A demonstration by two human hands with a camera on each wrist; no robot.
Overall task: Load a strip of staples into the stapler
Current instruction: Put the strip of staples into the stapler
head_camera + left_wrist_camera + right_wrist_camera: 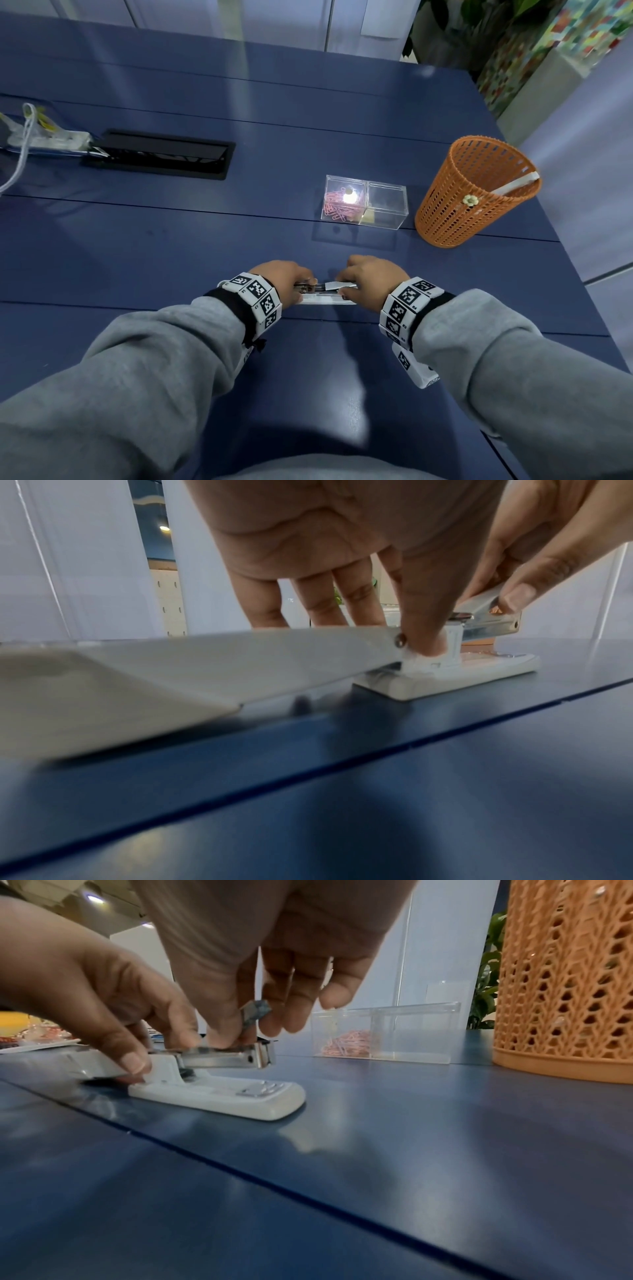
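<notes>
A white stapler (325,298) lies on the blue table, with its lid (205,669) swung flat back to the left. My left hand (301,284) grips it at the hinge, with the thumb (424,642) pressing there and the fingers behind. Its metal magazine (222,1058) points right above the white base (240,1099). My right hand (346,284) pinches a silver staple strip (255,1012) between thumb and fingers. The strip is tilted, with its lower end down at the magazine's open top. The strip (479,599) also shows under the right thumb.
A clear two-part box (364,202) holding pink paper clips stands beyond the hands. An orange mesh pen holder (476,192) is to its right, near the table's right edge. A black cable hatch (161,154) and a power strip (44,137) lie far left.
</notes>
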